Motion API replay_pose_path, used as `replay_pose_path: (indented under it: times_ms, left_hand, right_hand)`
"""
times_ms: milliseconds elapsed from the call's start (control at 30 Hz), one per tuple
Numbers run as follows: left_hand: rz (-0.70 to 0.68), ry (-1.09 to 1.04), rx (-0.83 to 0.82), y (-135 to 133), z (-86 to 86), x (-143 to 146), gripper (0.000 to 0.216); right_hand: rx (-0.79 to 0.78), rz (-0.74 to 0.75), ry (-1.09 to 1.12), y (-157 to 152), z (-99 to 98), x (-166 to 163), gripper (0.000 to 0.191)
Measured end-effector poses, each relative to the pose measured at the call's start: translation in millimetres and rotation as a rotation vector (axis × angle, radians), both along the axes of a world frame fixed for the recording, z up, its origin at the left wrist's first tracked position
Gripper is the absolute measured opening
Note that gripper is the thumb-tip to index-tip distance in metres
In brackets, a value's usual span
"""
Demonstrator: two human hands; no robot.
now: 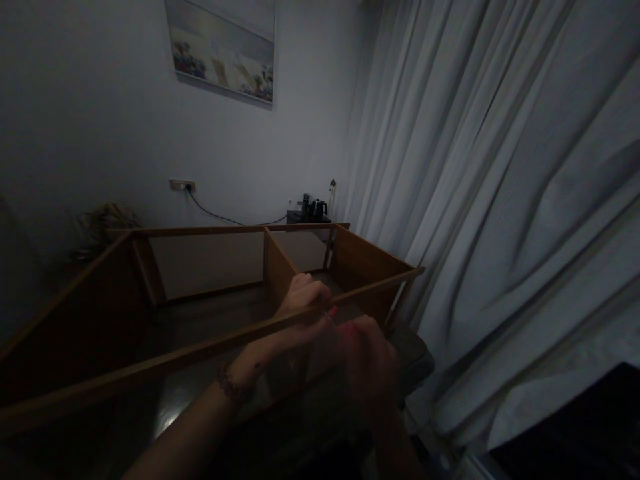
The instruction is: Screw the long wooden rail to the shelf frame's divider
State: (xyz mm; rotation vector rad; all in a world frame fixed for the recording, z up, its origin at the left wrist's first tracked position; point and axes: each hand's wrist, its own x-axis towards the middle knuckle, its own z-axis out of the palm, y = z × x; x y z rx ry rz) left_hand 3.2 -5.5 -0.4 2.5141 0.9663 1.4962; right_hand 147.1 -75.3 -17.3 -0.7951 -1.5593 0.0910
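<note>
A wooden cabinet frame (150,363) lies open on the floor, with a divider panel (276,267) in its middle. My left hand (303,303) curls over the near top edge of the frame, where the divider meets it. My right hand (367,363) is closed just to the right, pinching a thin metal tool (330,318) whose tip points at the edge by my left fingers. The room is dim, so the tool's type is unclear.
Grey curtains (500,200) hang along the right side. A picture (223,50) is on the back wall above a wall socket (181,185) with a cable. A kettle (315,209) stands on a small dark stand behind the frame.
</note>
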Motion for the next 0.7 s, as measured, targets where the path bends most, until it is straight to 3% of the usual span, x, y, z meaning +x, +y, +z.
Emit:
replay_pose_path:
  times_ms: [133, 267, 400, 500, 700]
  left_hand:
    - [-0.027, -0.002, 0.019, 1.5, -0.7, -0.9, 0.014]
    - [-0.038, 0.008, 0.016, -1.5, 2.3, -1.7, 0.009]
    - [-0.04, 0.004, 0.01, -0.8, 1.6, -1.2, 0.009]
    - [-0.038, -0.018, 0.027, 3.7, -2.6, -0.1, 0.01]
    - [-0.068, 0.001, 0.072, 10.2, -9.3, -0.5, 0.013]
  right_hand:
    - [-0.241, 0.13, 0.316, -1.1, -4.8, -14.9, 0.021]
    - [-0.25, 0.059, 0.29, 0.6, -15.8, -9.6, 0.019]
    - [0.044, -0.218, -0.004, 2.4, -24.3, 9.4, 0.008]
    - [0.298, -0.315, -0.213, 3.0, -21.1, 17.8, 0.005]
    - [0.438, -0.435, -0.371, 9.4, -15.2, 31.3, 0.016]
